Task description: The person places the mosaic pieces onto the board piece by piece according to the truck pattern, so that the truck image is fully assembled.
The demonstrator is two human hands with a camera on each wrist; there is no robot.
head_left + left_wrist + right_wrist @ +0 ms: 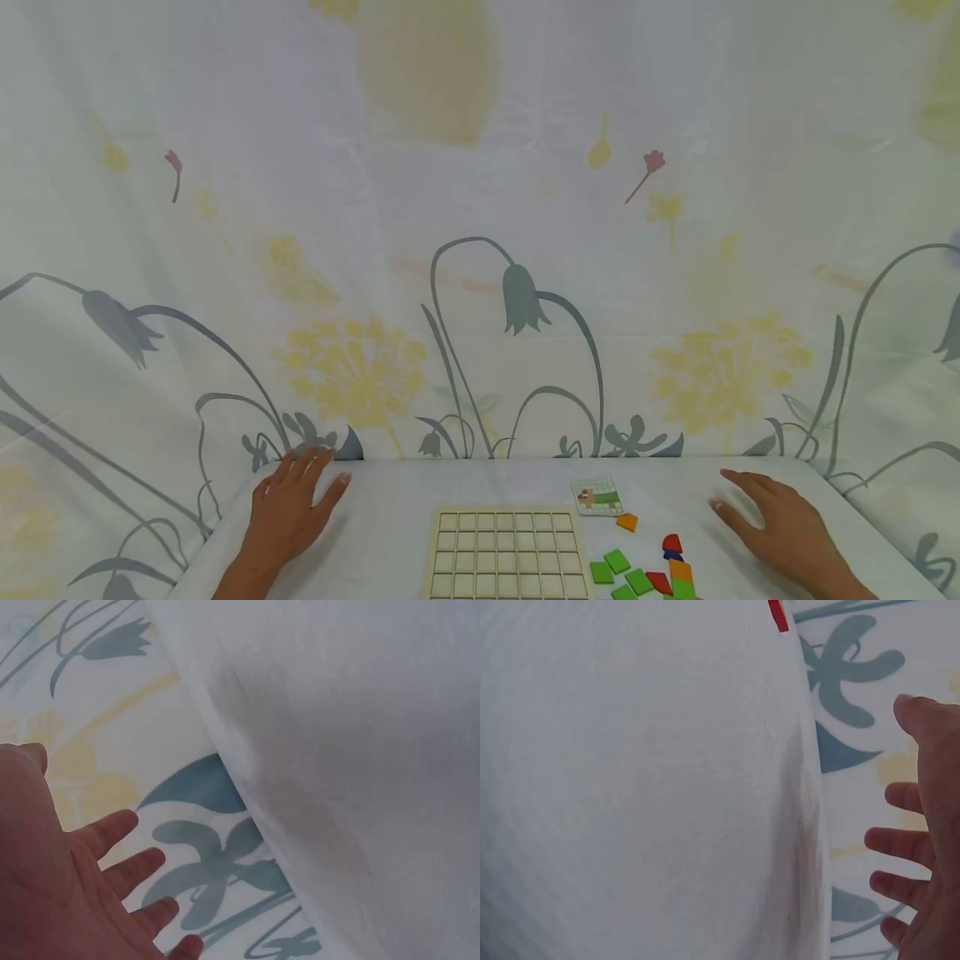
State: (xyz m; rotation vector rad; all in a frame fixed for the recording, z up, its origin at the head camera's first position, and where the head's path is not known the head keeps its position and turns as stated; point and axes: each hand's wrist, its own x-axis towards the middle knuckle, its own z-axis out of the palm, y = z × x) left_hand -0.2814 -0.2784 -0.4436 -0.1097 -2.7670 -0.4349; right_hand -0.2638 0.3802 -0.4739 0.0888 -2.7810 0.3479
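Note:
My left hand (288, 512) is over the left part of the white table, fingers spread and holding nothing. In the left wrist view the same hand (97, 892) shows its fingers apart near the table's edge. On the right side my right hand (783, 525) is also empty, its fingers extended. The right wrist view has that hand (930, 847) beyond the table edge line. Between the hands lies a pale gridded board (506, 542). Closest to the right hand are colored pieces, among them a red piece (672, 543), an orange square (681, 571) and a green square (617, 560).
A small card (597, 497) with a pixel-like picture lies behind the board's right corner. An orange piece (627, 522) sits just below it. Behind the table hangs a flower-printed curtain (480, 208). The white tabletop (390, 508) carries all of these.

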